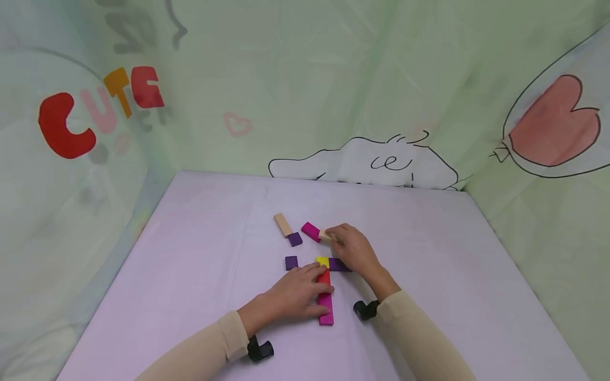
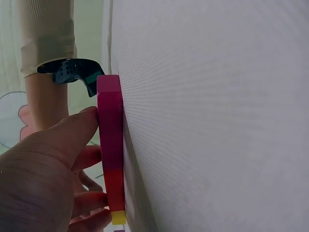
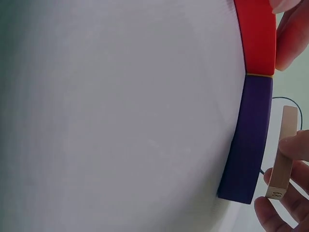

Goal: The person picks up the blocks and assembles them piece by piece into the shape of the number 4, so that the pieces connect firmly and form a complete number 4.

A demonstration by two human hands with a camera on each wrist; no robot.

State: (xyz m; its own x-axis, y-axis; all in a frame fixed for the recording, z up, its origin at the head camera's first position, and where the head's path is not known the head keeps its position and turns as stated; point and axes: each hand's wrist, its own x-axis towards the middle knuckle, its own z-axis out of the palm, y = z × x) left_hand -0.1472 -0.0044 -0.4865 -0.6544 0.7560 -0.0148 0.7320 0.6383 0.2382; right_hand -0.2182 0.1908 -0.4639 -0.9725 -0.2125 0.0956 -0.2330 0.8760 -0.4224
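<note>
My right hand (image 1: pixel 353 247) holds a plain wooden block (image 3: pixel 284 154) between thumb and fingers, with a printed number on its end. In the head view the block's far end overlaps a magenta block (image 1: pixel 311 232). My left hand (image 1: pixel 296 291) rests its spread fingertips and thumb on top of a line of a red block (image 2: pixel 114 188) and another magenta block (image 2: pixel 110 125). A yellow block (image 1: pixel 323 262) sits at the line's far end, and a long purple block (image 3: pixel 246 140) extends right from it, partly under my right hand in the head view.
A small purple block (image 1: pixel 291 263) lies just beyond my left hand. Farther back, another purple block (image 1: pixel 295 239) meets a wooden block (image 1: pixel 283 224) at its corner. The white-covered table (image 1: pixel 200 254) is bordered by printed cloth walls (image 1: pixel 305 79). Each wrist carries a black camera mount (image 1: pixel 260 350).
</note>
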